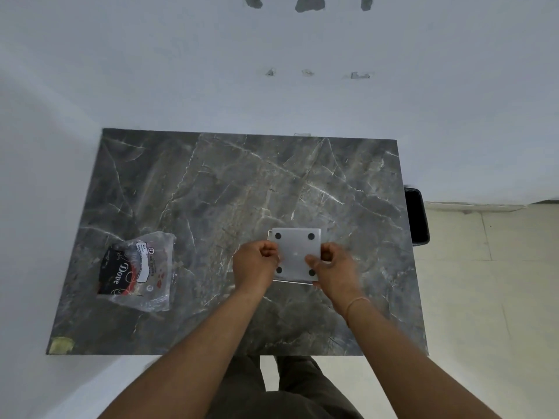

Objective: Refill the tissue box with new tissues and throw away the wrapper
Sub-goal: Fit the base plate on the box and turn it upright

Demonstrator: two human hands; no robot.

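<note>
Both hands, left (256, 261) and right (332, 269), clamped the grey tissue box (298, 252), upside down with four black feet showing, right of the table's (211, 182) centre. The emptied wrapper (137, 269) lay well left; beyond, bare marble reached the wall.

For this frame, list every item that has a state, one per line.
tissue box: upside down on the table, base with four dark feet facing up, held at both sides
wrapper: lying flat on the table's left side, contents unclear
left hand: gripping the box's left edge
right hand: gripping the box's right edge
bin: on the floor past the table's right edge
</note>
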